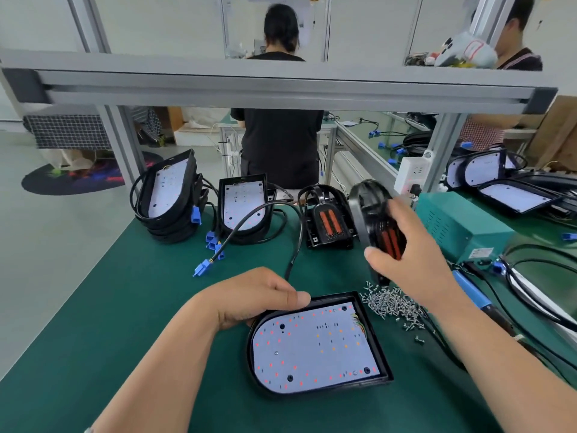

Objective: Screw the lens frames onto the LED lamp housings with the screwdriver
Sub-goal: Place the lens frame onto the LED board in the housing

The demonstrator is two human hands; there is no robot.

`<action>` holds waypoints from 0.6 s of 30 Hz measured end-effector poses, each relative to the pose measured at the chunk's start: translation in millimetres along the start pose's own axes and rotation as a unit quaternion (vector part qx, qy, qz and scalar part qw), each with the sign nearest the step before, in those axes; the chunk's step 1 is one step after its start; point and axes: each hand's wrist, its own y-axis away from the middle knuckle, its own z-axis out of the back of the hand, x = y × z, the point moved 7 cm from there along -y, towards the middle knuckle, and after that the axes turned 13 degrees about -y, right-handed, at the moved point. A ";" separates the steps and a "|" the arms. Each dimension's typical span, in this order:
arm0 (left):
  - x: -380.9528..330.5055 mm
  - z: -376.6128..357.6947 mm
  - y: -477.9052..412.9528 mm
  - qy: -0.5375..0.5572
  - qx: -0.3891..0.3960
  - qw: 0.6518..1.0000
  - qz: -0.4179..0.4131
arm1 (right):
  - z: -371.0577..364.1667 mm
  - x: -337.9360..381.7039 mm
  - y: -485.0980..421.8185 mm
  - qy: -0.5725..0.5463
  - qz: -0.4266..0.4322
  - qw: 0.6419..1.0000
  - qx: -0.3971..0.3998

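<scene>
A black LED lamp housing (371, 332) with a white LED board lies flat on the green mat in front of me. My left hand (259, 295) grips its far left edge, thumb on the rim. My right hand (406, 248) holds a black lens frame (368, 207) with two orange strips, lifted and tilted above the mat at right of centre. A second black frame (327, 220) with orange strips stands behind it. The blue-handled screwdriver (474, 292) lies on the mat to the right, partly hidden by my right forearm.
A heap of small silver screws (390, 303) lies right of the housing. Stacks of housings (171, 198) with black cables and blue connectors stand at the back left. A green power box (462, 226) sits at right. An aluminium frame crosses overhead; people work beyond it.
</scene>
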 end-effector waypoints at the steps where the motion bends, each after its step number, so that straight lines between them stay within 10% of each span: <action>1: -0.1 -1.5 -1.6 -0.004 -0.002 1.000 0.001 | -5.4 2.4 10.8 -0.007 0.001 0.999 0.031; 18: -4.3 -0.9 -7.2 -0.004 -0.046 0.999 -0.018 | -44.4 38.6 72.9 0.010 0.113 0.943 0.314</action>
